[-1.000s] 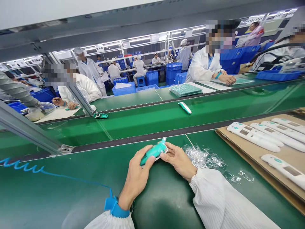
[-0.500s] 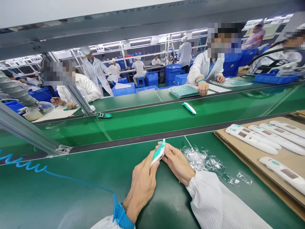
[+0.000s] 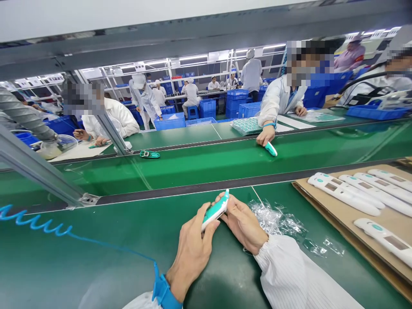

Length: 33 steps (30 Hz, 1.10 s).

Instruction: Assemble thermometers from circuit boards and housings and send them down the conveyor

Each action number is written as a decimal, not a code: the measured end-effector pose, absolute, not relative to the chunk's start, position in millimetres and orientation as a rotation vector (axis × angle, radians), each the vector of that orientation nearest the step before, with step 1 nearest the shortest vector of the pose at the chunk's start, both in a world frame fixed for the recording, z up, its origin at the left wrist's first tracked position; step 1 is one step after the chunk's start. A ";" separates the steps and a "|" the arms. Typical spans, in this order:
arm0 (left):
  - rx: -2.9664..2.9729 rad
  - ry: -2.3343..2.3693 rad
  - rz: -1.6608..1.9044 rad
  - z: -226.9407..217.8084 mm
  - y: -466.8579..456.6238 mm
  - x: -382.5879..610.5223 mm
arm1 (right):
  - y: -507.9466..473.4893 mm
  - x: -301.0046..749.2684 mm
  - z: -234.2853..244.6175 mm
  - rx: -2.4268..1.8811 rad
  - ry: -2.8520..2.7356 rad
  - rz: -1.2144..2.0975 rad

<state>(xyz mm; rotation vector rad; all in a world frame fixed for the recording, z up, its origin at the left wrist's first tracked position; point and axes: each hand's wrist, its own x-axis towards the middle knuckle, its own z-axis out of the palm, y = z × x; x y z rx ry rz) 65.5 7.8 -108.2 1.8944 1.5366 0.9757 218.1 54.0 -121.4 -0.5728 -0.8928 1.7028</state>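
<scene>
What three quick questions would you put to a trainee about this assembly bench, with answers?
1. True or false: the left hand and right hand both hold the white-and-teal plastic device.
2. Which wrist wears the blue wrist strap, left or right?
3. What crumpled, see-through material lies on the green conveyor belt, between the right hand and the brown cardboard sheet?

Key: 1 true; 2 left; 3 clear plastic film.

Across the belt (image 3: 206,169), a co-worker's hand (image 3: 265,136) now reaches down beside the white-and-teal device (image 3: 271,149). That device and the small green board (image 3: 149,154) sit further right.
</scene>
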 end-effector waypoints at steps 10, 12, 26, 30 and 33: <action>1.810 1.608 0.930 -110.1 8.2 69.6 | 59.1 223.2 -130.3 -0.611 -0.823 1.777; 1.684 1.575 0.918 -104.8 8.9 67.8 | 60.1 223.9 -130.5 -0.605 -0.826 1.792; 1.382 1.391 0.716 -100.6 12.0 56.2 | 57.3 216.8 -129.5 -0.693 -0.981 1.682; 1.320 1.322 0.697 -111.5 19.4 57.3 | 61.6 214.6 -130.2 -0.718 -1.006 1.643; 1.454 1.405 0.812 -111.5 18.3 60.3 | 64.5 214.9 -134.9 -0.686 -0.985 1.639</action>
